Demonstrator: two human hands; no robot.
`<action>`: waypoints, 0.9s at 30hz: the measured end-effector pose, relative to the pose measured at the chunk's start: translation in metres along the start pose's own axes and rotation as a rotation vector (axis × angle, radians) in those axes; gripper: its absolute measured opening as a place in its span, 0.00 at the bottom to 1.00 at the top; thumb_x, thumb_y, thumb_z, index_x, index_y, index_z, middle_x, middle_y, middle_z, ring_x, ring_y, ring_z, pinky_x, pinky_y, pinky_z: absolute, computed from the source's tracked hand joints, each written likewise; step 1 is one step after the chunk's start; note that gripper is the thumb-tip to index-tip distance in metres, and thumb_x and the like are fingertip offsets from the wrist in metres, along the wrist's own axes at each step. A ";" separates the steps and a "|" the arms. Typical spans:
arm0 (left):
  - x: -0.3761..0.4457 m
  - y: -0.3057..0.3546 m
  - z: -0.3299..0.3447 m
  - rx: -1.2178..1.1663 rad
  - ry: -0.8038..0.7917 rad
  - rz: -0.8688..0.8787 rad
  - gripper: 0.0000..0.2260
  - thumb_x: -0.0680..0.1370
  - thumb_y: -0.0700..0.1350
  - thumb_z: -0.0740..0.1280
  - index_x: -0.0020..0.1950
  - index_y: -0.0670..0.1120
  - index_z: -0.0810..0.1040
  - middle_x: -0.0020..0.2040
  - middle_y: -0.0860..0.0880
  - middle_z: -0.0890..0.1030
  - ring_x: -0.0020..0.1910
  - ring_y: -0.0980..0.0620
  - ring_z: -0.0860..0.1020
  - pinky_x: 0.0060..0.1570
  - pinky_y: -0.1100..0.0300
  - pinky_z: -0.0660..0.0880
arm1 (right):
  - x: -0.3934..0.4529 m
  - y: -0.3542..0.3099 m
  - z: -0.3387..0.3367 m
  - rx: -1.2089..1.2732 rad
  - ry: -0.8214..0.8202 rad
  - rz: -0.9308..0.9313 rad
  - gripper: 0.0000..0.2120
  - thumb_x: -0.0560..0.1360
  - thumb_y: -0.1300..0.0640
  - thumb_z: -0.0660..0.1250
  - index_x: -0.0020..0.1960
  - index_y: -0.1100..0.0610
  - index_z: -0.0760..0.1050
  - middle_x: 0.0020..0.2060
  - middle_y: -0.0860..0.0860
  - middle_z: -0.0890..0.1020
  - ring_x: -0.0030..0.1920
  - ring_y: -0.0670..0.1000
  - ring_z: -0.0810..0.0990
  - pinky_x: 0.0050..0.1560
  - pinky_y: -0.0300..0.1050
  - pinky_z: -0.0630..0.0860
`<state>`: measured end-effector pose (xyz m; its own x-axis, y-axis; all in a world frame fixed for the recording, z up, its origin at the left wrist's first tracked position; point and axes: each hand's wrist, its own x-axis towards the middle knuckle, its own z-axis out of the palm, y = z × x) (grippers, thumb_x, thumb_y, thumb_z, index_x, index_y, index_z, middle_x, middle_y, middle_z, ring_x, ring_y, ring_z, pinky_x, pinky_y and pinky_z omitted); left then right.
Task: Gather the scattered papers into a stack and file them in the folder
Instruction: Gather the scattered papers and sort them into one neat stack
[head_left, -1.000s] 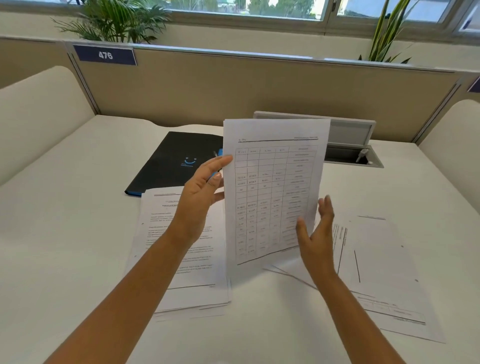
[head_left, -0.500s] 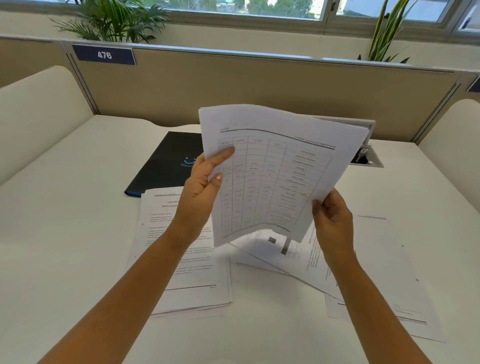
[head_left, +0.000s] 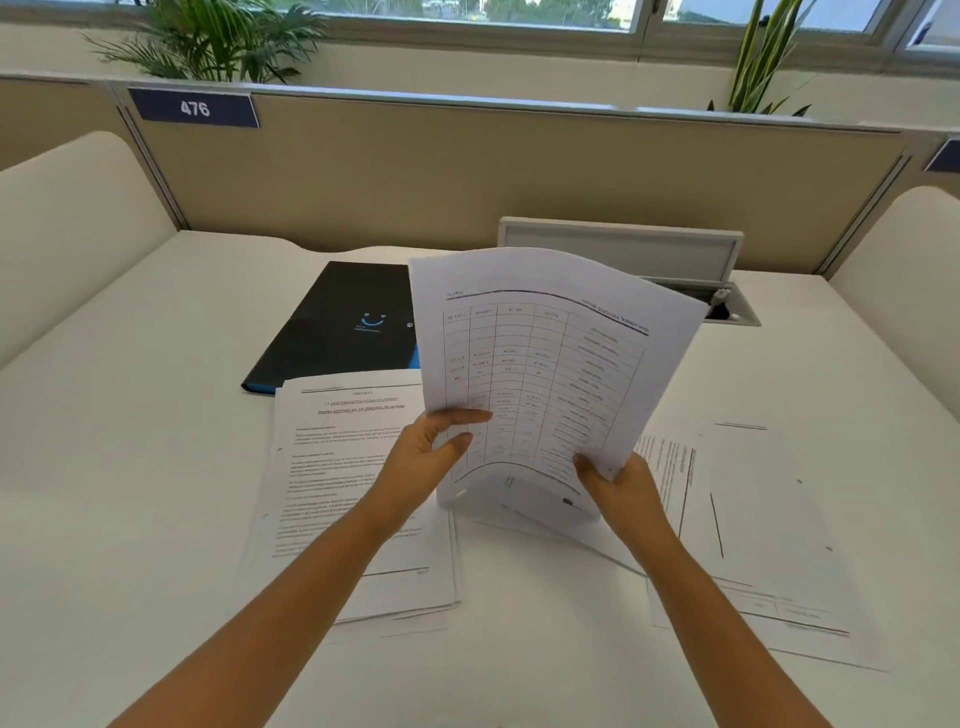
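White sheets gripped in your left hand and right hand, mid-desk. Pile near front-left; loose pages right still ungathered. Black folder shut, unfilled, toward back edge.

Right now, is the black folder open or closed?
Closed. The black folder lies flat on the desk with its cover showing a small smiley logo; no pockets or inside pages show. Its right part is hidden behind the held papers.
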<state>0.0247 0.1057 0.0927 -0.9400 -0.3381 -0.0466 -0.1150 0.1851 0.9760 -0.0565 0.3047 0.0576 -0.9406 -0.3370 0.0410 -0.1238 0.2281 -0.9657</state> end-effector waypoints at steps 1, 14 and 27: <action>0.000 -0.002 0.000 0.004 0.007 -0.011 0.12 0.78 0.42 0.61 0.54 0.58 0.75 0.65 0.57 0.68 0.65 0.46 0.67 0.64 0.43 0.67 | -0.001 0.003 0.001 -0.018 -0.015 0.019 0.15 0.76 0.62 0.64 0.61 0.52 0.71 0.49 0.46 0.78 0.51 0.48 0.76 0.48 0.33 0.75; -0.002 -0.024 -0.051 -0.014 0.440 -0.023 0.12 0.78 0.40 0.59 0.58 0.53 0.67 0.60 0.51 0.72 0.52 0.53 0.75 0.44 0.61 0.74 | -0.008 -0.012 0.043 -0.138 -0.165 0.003 0.20 0.78 0.57 0.60 0.70 0.55 0.64 0.58 0.46 0.75 0.55 0.45 0.74 0.48 0.24 0.70; -0.038 -0.093 -0.104 0.601 0.608 -0.400 0.27 0.74 0.41 0.67 0.70 0.43 0.61 0.66 0.37 0.70 0.64 0.36 0.68 0.60 0.39 0.68 | -0.035 0.013 0.115 -0.446 -0.466 0.083 0.30 0.79 0.52 0.59 0.76 0.52 0.48 0.73 0.52 0.61 0.72 0.50 0.62 0.72 0.44 0.58</action>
<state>0.1049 0.0057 0.0258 -0.4857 -0.8713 -0.0698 -0.6984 0.3388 0.6304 0.0112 0.2145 0.0146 -0.7292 -0.6402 -0.2417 -0.2703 0.5939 -0.7577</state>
